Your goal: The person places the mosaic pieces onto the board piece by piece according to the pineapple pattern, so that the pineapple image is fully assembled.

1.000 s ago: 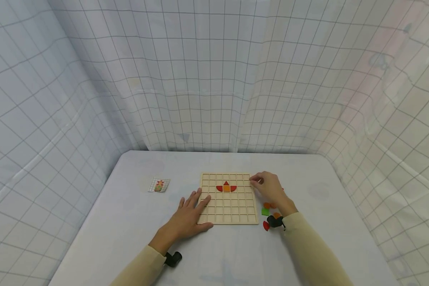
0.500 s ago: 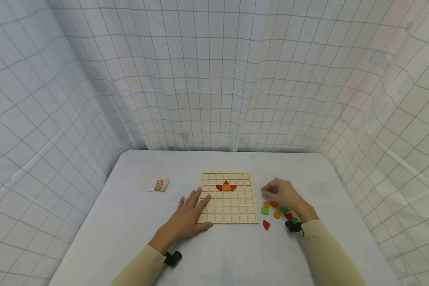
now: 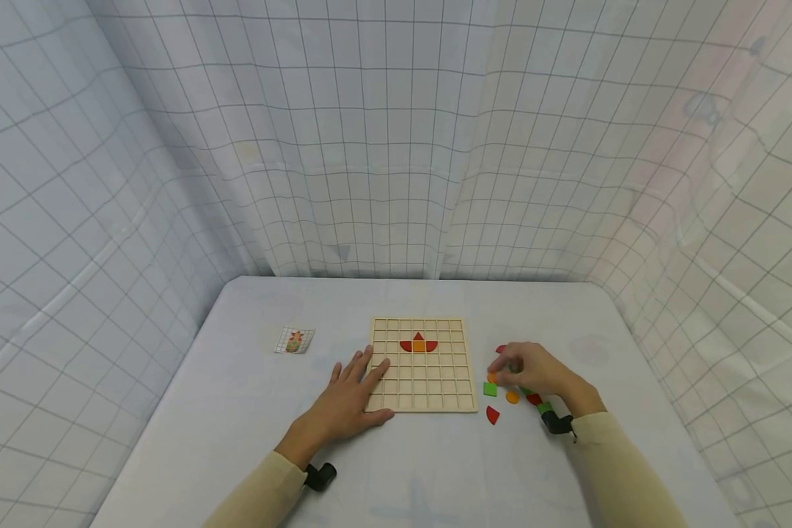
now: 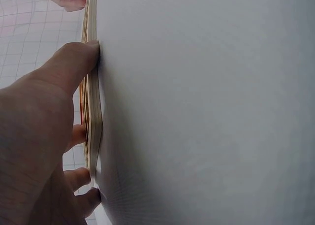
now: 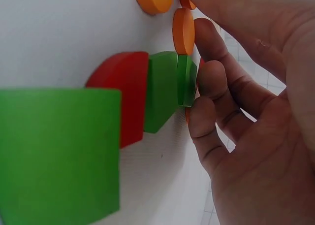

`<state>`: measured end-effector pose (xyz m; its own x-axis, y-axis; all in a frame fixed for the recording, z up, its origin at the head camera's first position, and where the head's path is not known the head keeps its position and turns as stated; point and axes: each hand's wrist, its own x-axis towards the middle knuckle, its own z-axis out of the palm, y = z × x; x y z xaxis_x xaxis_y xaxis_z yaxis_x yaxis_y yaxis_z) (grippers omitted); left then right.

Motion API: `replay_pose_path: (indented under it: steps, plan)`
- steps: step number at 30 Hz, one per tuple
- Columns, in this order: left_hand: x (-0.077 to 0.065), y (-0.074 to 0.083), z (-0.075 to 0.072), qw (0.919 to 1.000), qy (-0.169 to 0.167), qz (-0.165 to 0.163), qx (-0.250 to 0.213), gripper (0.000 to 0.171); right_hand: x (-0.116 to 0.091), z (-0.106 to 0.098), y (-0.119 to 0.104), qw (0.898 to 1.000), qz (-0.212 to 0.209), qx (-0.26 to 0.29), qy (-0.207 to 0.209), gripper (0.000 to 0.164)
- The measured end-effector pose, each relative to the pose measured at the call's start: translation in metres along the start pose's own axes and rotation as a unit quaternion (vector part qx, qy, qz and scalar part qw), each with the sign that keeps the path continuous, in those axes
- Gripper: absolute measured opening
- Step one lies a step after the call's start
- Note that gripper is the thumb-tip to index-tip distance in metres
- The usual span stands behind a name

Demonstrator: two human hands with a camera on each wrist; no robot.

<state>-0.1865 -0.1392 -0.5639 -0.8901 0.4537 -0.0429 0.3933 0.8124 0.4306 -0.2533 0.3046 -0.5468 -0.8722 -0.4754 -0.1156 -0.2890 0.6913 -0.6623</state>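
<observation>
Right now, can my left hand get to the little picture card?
Probably yes: the picture card lies beyond your left hand, toward the left, with nothing visible between them; that hand would just need to leave the wooden board.

Pale wood board [image 3: 429,381] flat on counter [image 3: 435,469], lots of little squares. Left hand [image 3: 343,407] rests on its left side. Set in board: red triangle [image 3: 419,336], orange square [image 3: 419,346] just below, red quarter-circle [image 3: 405,346] each side. Loose, right of board: green square [image 3: 490,389], orange disc [image 3: 512,397], red wedge [image 3: 493,416]. Right hand [image 3: 534,367] over more pieces [image 5: 125,99], fingertips by another orange disc [image 3: 492,378].
</observation>
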Motion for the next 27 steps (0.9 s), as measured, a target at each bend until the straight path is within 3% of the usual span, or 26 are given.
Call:
replay_pose_path:
  steps: [17, 27]
  plan:
    - [-0.001, 0.001, -0.001, 1.0, -0.003, -0.003, 0.002, 0.097, 0.003, 0.003, 0.001, 1.0, -0.02, -0.001, -0.001, 0.018]
    - [-0.001, 0.001, 0.0, 1.0, -0.001, -0.003, -0.003, 0.096, 0.011, 0.009, -0.005, 0.997, -0.062, -0.031, 0.032, 0.014]
